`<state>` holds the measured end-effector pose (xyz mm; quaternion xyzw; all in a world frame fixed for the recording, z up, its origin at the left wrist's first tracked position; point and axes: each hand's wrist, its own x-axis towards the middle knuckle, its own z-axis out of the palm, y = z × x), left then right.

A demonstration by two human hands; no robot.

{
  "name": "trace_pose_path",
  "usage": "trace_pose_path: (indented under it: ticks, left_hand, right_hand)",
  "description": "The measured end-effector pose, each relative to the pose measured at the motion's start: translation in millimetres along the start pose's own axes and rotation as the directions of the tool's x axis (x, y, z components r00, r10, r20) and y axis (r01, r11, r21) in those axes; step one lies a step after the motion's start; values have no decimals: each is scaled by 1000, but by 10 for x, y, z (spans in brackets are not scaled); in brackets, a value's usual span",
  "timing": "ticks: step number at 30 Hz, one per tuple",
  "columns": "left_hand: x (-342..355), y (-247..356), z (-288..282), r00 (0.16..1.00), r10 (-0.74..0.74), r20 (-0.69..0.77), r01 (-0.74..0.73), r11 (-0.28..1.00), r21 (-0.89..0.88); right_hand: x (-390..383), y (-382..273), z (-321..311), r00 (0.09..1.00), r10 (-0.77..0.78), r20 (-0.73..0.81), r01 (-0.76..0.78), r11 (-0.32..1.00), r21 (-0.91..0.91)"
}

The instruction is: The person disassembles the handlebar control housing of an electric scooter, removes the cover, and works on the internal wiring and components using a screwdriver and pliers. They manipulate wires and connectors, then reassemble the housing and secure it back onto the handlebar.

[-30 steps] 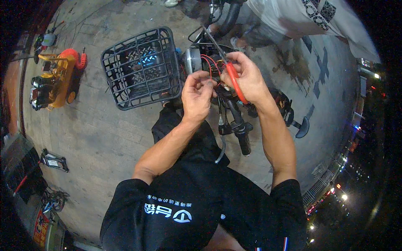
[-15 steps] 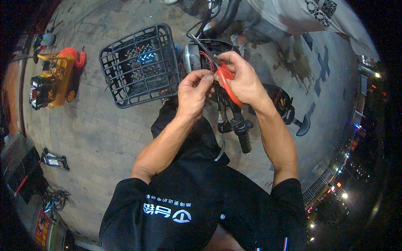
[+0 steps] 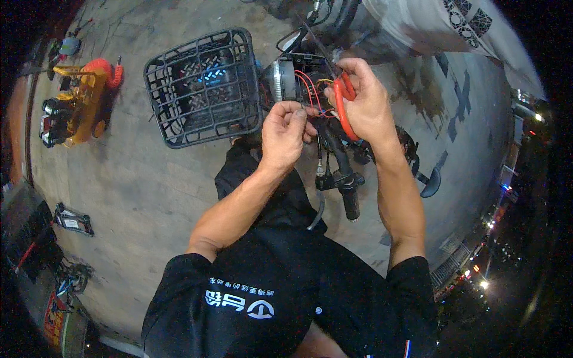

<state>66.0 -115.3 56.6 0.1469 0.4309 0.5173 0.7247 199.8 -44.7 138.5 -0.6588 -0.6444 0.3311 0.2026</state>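
Note:
My left hand (image 3: 286, 131) is closed, thumb against the fingers, pinching a thin wire (image 3: 310, 110) beside the headlight (image 3: 282, 80). Red-handled scissors (image 3: 344, 110) are in my right hand (image 3: 367, 104), their long dark blades slanting up and left, away from the wires. Behind the headlight, loose red wires (image 3: 306, 79) and a few yellow and blue ones spill out of the open housing. The scooter's handlebar grip (image 3: 350, 203) points toward me beneath my right wrist. Tips of the left fingers partly hide the wire's end.
A black wire basket (image 3: 203, 89) is mounted in front of the headlight. To the left stands a yellow air compressor (image 3: 83, 107) with a coiled red hose (image 3: 107, 73). A small framed item (image 3: 74, 219) lies on the paving. Another person in pale clothing (image 3: 412, 30) is at the far right.
My right hand has drawn right and slightly up with the scissors, apart from the left hand. More wires now show between them. My left hand has shifted slightly right, still pinching.

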Motion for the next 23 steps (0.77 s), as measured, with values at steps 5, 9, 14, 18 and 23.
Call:
trace_pose_path:
  ticks: [5,9,14,18,23]
  left_hand:
    - [22,-86,-7,998,54,-35,-57,996,-75]
    - [-9,-132,-37,998,55,-39,-57,997,-57]
    - [-11,-133,-63,999,10,-36,-12,998,-67]
    - [-15,-117,-61,999,-18,-45,12,993,-120]
    - [6,-113,-62,999,-26,-33,22,992,-125]
  right_hand:
    - [85,-58,-110,983,-85,165,45,972,232]
    - [214,-8,-270,970,-132,202,105,984,142]
    - [239,116,-63,957,-197,212,179,979,100]
    - [272,151,14,947,-218,235,256,956,-144]
    - [424,260,46,944,-206,256,231,971,-69]
